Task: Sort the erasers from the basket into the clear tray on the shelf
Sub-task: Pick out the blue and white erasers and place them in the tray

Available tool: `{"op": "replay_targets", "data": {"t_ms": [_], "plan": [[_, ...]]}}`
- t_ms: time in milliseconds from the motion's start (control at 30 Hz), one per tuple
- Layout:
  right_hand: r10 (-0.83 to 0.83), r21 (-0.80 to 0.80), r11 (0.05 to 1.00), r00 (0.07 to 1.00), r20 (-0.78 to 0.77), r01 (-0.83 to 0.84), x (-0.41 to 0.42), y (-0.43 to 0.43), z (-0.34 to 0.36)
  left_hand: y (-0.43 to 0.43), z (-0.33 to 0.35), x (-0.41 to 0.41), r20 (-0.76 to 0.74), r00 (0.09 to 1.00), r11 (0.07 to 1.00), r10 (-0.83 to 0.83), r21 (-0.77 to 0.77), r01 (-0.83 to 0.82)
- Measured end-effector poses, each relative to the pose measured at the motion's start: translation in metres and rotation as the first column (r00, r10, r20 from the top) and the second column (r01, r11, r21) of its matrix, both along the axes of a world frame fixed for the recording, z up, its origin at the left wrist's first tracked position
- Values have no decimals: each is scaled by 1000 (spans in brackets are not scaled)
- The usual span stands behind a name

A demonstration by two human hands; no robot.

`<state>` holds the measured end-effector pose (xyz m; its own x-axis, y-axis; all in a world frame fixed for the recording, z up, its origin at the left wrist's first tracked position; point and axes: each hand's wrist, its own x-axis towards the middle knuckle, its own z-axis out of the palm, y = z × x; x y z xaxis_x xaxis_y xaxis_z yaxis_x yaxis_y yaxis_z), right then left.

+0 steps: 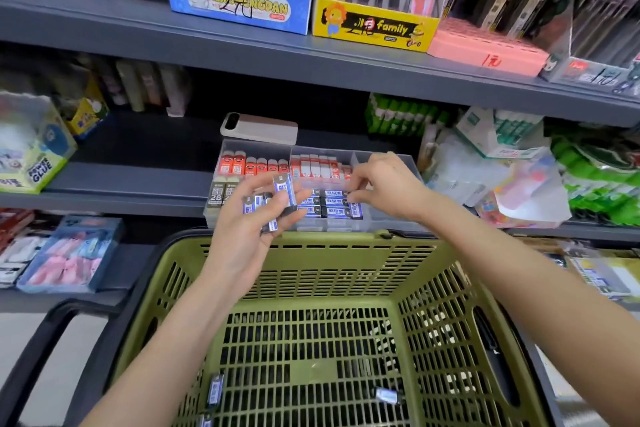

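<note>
My left hand (247, 222) holds several blue-and-black erasers (284, 189) in front of the clear tray (398, 163) on the shelf. My right hand (381, 185) reaches into the tray's front middle compartment, its fingertips pinching a blue eraser among the row of blue erasers (334, 204) there. Red erasers (252, 165) fill the tray's back compartments and grey 2B erasers (218, 194) sit at the front left. Below, the green basket (329, 250) has a few blue erasers (215, 388) lying on its bottom, one of them (388, 395) to the right.
A white phone (259, 130) lies on the shelf behind the tray. Glue boxes (34, 156) stand at the left, green packs (595, 180) and plastic bags (502, 184) at the right. The upper shelf (207, 42) carries display boxes overhead.
</note>
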<state>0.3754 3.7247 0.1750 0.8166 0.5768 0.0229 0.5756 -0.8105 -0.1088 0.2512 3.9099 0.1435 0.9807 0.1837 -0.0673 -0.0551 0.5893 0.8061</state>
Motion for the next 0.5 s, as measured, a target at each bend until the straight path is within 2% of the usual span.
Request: {"op": "replay_targets", "data": {"t_ms": [167, 233, 300, 333, 367, 400, 433, 467, 500], "plan": [[79, -134, 989, 994, 74, -69, -2, -3, -3, 5, -8, -4, -48, 999, 1000, 18, 26, -17], [125, -264, 960, 987, 99, -96, -1, -4, -6, 5, -10, -4, -63, 998, 998, 22, 60, -18], [171, -372, 924, 966, 193, -89, -4, -2, -5, 6, -11, -4, -67, 998, 994, 20, 108, -13], [172, -333, 940, 952, 252, -81, -7, 0, -5, 6, -12, -4, -66, 998, 992, 19, 129, -11], [131, -186, 979, 949, 286, -79, -13, 3, -2, 5, -12, -4, -64, 998, 989, 17, 150, -7], [62, 44, 996, 970, 234, -74, -21, 8, 2, 5, -12, -4, -62, 998, 985, 8, 170, 2], [45, 302, 951, 995, 83, -69, -30, 13, 6, 5, -12, -4, -56, 998, 982, -5, 189, 16], [105, 482, 875, 989, -105, -42, -39, 20, 11, 4, -11, -4, -50, 998, 978, -23, 204, 33], [179, 555, 832, 954, -241, -16, -49, 27, 16, 4, -11, -5, -45, 998, 975, -44, 217, 53]]}}
